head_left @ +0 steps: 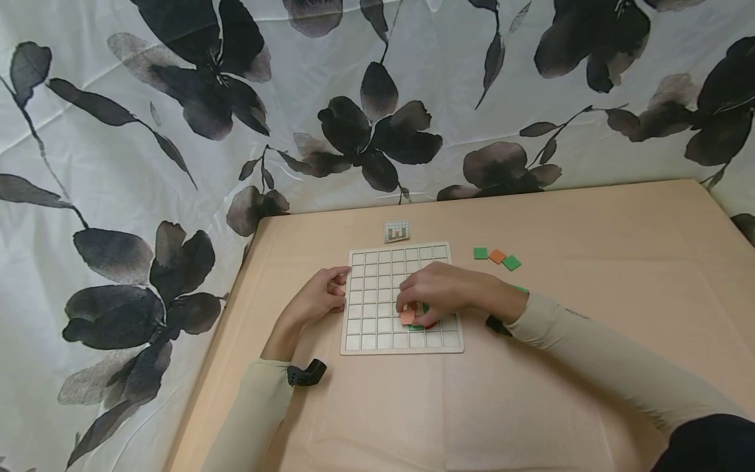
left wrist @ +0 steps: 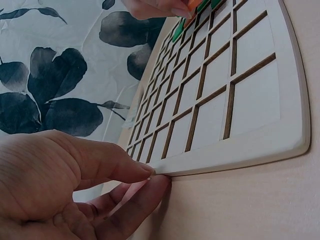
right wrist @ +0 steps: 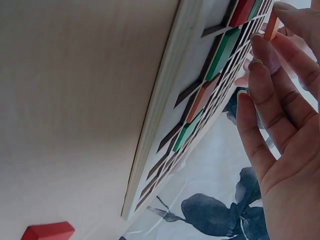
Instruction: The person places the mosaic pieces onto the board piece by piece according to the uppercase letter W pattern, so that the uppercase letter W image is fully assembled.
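A white board with a square grid (head_left: 361, 287) lies flat on the table. At its left edge, my left hand (head_left: 316, 296) holds the rim, thumb and fingertip meeting there in the left wrist view. Over the board's lower right part, my right hand (head_left: 439, 290) pinches an orange square tile (right wrist: 271, 26) between thumb and fingers, tilted on edge above the grid. Set in the grid's cells are a red tile (right wrist: 242, 12), a green tile (right wrist: 223, 53), an orange tile (right wrist: 202, 98) and another green tile (right wrist: 188, 131). In the head view my right hand partly hides them.
Beyond the board lies a small patterned card (head_left: 396, 231). Right of the board are loose tiles: green (head_left: 480, 253), orange (head_left: 497, 256) and another green one (head_left: 512, 263). A red tile (right wrist: 47, 231) lies on the table. Floral cloth (head_left: 366, 98) hangs behind the table.
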The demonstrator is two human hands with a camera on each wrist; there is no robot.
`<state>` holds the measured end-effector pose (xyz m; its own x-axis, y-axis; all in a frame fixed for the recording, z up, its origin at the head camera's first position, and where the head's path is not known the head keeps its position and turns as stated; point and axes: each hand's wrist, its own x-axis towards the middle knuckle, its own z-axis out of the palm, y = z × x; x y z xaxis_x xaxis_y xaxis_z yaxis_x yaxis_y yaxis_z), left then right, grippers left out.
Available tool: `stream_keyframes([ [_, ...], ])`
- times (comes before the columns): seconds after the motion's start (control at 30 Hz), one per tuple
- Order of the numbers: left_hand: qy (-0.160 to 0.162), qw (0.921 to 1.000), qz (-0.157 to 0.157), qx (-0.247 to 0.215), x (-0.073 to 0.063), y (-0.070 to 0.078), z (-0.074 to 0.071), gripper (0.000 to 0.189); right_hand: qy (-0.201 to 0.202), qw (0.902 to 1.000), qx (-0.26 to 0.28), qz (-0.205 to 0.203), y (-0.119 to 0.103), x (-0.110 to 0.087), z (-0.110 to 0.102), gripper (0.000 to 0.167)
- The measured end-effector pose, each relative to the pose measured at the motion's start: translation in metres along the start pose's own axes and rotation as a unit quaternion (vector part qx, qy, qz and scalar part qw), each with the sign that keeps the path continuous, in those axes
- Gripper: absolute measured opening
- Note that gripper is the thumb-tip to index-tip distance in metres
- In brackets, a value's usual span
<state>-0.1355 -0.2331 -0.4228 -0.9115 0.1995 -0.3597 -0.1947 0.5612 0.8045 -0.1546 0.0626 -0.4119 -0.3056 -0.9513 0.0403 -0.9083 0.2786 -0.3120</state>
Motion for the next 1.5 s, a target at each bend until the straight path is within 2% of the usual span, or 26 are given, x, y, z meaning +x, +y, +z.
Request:
stream_keyframes([
  [0.43, 0.005, 1.0, -0.001, 0.0, 0.002, 0.0, 0.003, 0.069, 0.009, 0.9989, -0.036, -0.029, 0.0, 0.011, 0.008, 0.017],
  [1.03, 0.008, 1.0, 0.001, 0.0, 0.004, 0.001, 0.005, 0.069, 0.005, 0.9985, -0.044, -0.031, 0.004, 0.011, 0.01, 0.014],
  [1.5, 0.007, 0.9999, 0.007, 0.004, 0.005, 0.003, 0.005, 0.07, 0.004, 0.999, 0.033, 0.03, 0.023, -0.016, -0.005, 0.027],
])
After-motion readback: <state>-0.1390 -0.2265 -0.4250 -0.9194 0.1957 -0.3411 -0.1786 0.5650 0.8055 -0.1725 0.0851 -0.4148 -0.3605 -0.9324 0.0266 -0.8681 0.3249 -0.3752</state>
